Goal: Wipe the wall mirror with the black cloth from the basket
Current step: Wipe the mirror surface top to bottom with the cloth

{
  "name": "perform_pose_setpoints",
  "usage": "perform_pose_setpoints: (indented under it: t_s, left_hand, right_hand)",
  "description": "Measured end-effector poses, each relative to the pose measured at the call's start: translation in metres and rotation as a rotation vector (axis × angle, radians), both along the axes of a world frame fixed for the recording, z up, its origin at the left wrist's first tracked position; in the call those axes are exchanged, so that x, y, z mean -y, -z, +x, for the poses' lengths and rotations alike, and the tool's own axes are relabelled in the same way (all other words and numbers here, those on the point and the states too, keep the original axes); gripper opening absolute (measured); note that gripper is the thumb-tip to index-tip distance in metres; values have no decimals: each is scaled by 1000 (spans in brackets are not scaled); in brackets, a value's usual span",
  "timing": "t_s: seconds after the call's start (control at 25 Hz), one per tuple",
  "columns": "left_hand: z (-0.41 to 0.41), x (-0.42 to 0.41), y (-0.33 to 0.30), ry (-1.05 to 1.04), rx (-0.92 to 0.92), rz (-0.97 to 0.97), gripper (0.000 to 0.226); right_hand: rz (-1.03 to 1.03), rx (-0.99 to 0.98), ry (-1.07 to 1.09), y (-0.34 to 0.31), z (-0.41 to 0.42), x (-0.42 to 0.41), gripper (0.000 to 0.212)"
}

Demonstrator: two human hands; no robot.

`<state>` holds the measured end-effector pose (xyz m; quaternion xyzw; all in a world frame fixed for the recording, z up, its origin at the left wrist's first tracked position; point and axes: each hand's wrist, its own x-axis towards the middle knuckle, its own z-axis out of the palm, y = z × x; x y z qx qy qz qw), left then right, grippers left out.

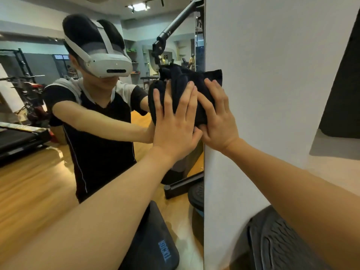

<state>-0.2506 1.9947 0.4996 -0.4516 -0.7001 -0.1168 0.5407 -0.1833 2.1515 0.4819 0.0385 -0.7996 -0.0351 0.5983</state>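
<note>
Both hands press a bunched black cloth (pixel 187 88) flat on the wall mirror's (pixel 116 172) right edge: left hand (pixel 175 121) and right hand (pixel 216 117) palm-down, fingers spread.
Wiping underway; share of glass done not discernible. Basket not visible. White wall (pixel 272 94) adjoins; reflection shows wooden floor (pixel 29 182), gym equipment.

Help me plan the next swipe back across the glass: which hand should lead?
Probably the left. The left hand lies flat on the bunched black cloth over the frameless wall mirror; the right hand sits at the mirror's right edge, partly over the white wall.
</note>
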Motion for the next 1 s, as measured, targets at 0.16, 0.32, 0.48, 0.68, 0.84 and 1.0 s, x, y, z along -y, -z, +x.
perform_pose_setpoints:
  t_s: [0.16, 0.32, 0.48, 0.68, 0.84, 1.0]
  left_hand:
    - [4, 6, 58, -69, -12, -107, 86]
    - [-2, 28, 66, -151, -67, -224, 86]
    - [-19, 75, 66, -170, -68, -260, 83]
    - [-57, 175, 71, -167, -93, -221, 86]
    - [-90, 270, 70, -199, -98, -238, 92]
    - [-121, 367, 66, -229, -75, -240, 96]
  right_hand:
    - [-39, 130, 11, 61, 14, 8, 79]
    - [-81, 170, 57, 80, 13, 29, 89]
    - [-59, 239, 65, 81, 4, 72, 90]
    - [-3, 286, 20, 82, -32, 160, 89]
    - [26, 249, -65, 83, -74, 245, 91]
    - [44, 186, -135, 81, -116, 336, 90]
